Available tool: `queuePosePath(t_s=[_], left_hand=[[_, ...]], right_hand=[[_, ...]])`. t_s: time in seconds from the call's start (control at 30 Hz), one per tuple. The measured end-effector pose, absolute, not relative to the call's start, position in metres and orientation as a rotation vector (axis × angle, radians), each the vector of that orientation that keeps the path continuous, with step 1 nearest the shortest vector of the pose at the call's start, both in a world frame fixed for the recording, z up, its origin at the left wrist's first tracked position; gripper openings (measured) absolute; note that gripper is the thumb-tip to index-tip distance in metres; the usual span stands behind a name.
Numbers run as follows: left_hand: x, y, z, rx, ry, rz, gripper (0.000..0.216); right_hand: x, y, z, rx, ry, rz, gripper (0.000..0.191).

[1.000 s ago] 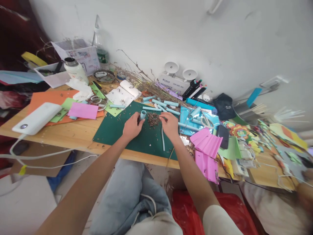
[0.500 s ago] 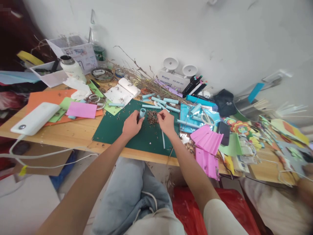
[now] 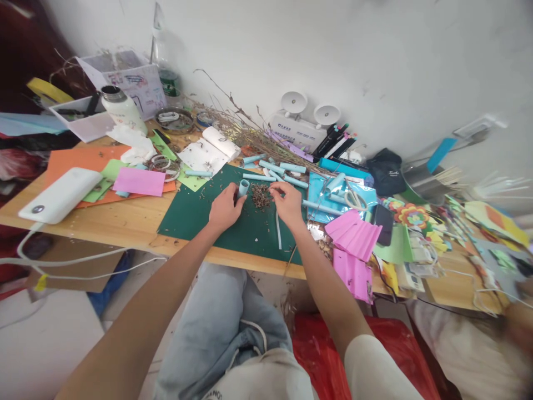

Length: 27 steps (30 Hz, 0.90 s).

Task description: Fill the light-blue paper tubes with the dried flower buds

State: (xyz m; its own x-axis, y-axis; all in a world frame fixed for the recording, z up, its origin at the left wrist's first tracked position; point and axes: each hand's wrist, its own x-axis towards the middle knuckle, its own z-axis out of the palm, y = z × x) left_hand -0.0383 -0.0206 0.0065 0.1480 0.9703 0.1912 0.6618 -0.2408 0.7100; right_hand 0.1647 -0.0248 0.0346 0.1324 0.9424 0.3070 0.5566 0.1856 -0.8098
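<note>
My left hand is closed around a short light-blue paper tube, held upright with its open end facing up. Just right of the tube lies a small heap of brown dried plant bits on the dark green cutting mat. At the heap's right edge my right hand has its thumb and fingertips pinched together. Whatever sits between those fingertips is too small to make out. A thin pale-blue strip lies on the mat below my right hand.
Several rolled blue tubes lie behind the heap, with dry twigs against the wall. Pink folded paper and a dark phone are on the right. A white power bank and an uncapped bottle stand left.
My right hand has shifted slightly at the heap's edge, its fingers a little more raised. My left hand keeps the tube in about the same place. The view has tilted slightly.
</note>
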Motion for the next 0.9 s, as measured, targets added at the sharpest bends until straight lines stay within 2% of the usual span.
queuePosePath(t_s=[0.1, 0.37, 0.57, 0.77, 0.9], left_hand=[[-0.038, -0.021, 0.008, 1.972, 1.559, 0.879, 0.020], [-0.039, -0.021, 0.008, 1.979, 1.556, 0.885, 0.019], [-0.039, -0.021, 0.006, 1.986, 1.506, 0.918, 0.018], [-0.039, -0.023, 0.006, 1.978, 1.491, 0.939, 0.018], [-0.039, -0.023, 0.006, 1.987, 1.485, 0.941, 0.018]], right_hand=[[0.162, -0.028, 0.041, -1.539, -1.475, 0.590, 0.019], [0.158, -0.025, 0.054, -1.577, -1.525, 0.383, 0.015], [0.127, -0.018, 0.084, -1.263, -1.790, 0.472, 0.012], [0.113, -0.007, 0.086, -1.282, -1.923, 0.497, 0.008], [0.115, -0.005, 0.083, -1.311, -1.834, 0.610, 0.018]])
